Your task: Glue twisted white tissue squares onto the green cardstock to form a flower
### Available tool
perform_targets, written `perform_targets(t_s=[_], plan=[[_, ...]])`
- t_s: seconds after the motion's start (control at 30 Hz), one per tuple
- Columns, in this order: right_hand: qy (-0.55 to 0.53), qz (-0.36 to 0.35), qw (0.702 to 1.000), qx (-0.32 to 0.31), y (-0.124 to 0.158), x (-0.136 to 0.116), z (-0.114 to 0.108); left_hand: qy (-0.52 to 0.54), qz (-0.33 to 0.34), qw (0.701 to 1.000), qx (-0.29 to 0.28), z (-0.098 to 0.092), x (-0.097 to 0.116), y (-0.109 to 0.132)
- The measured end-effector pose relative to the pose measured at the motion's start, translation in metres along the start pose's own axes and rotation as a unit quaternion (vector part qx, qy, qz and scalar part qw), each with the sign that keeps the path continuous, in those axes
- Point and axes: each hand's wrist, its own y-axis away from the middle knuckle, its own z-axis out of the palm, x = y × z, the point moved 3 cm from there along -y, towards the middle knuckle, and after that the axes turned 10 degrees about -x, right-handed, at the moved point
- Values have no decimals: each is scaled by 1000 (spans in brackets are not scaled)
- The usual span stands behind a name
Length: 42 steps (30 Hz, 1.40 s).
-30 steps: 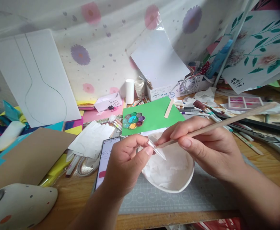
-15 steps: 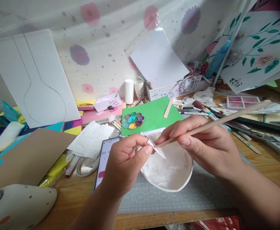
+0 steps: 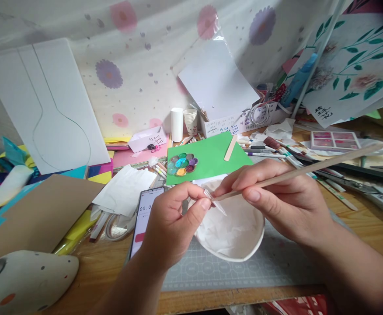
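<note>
Over the white bowl point(image 3: 232, 238), the left hand point(image 3: 175, 225) pinches a white strip point(image 3: 219, 209) between thumb and forefinger; the strip is narrow, seemingly folded lengthwise, and tapers at its lower right end. Also above the bowl, the right hand point(image 3: 278, 197) pinches a slim, pale wooden stick point(image 3: 312, 167), its tip at the strip. Beneath the bowl lies a grey gridded mat point(image 3: 207, 278). Beyond the bowl, a flower-shaped paint palette point(image 3: 182, 164) rests on a green sheet point(image 3: 211, 151).
</note>
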Motion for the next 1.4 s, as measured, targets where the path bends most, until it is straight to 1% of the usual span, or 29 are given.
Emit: perform_targets(t_s=[0.13,0.37,0.47,0.57,0.67,0.77,0.87,0.97,1.03,1.1,1.17,1.2,1.27,1.33,1.37,1.4], plan=[[9,-1,1000,-2,0,-1,0,-8,-1,1000,-2,1,1,0],[-4,27,1000,15,2,2,0,8,-1,1000,3,0,-1,0],[-20,39,998,36,3,4,-2,2,-9,1000,4,-1,-2,-1],[-62,43,995,61,4,7,-6,-4,-16,1000,11,-2,-4,-3],[-105,36,991,77,3,10,-10,-34,-8,999,36,-4,-4,-4],[-126,19,987,96,1,11,-14,-58,-5,996,61,-5,-3,-5],[-137,3,983,121,-2,10,-17,-78,-11,994,73,-6,-2,-5],[-153,-10,980,128,-4,8,-23,-117,-14,989,88,-8,-1,-6],[-161,-19,978,128,-6,6,-29,-151,-3,983,102,-10,1,-8],[-167,-26,977,129,-7,4,-36,-189,22,975,111,-12,4,-9],[-169,-26,977,128,-7,4,-40,-218,69,969,94,-10,9,-11],[-167,-23,978,121,-6,5,-40,-227,97,967,71,-8,12,-11],[-150,-4,985,90,-4,7,-37,-239,143,960,2,-2,18,-11],[-121,22,991,54,-2,10,-30,-242,162,955,-51,2,21,-9],[-103,34,993,40,-1,10,-27,-237,164,956,-55,3,21,-8],[-87,43,995,31,0,11,-24,-224,163,960,-42,2,20,-6]])
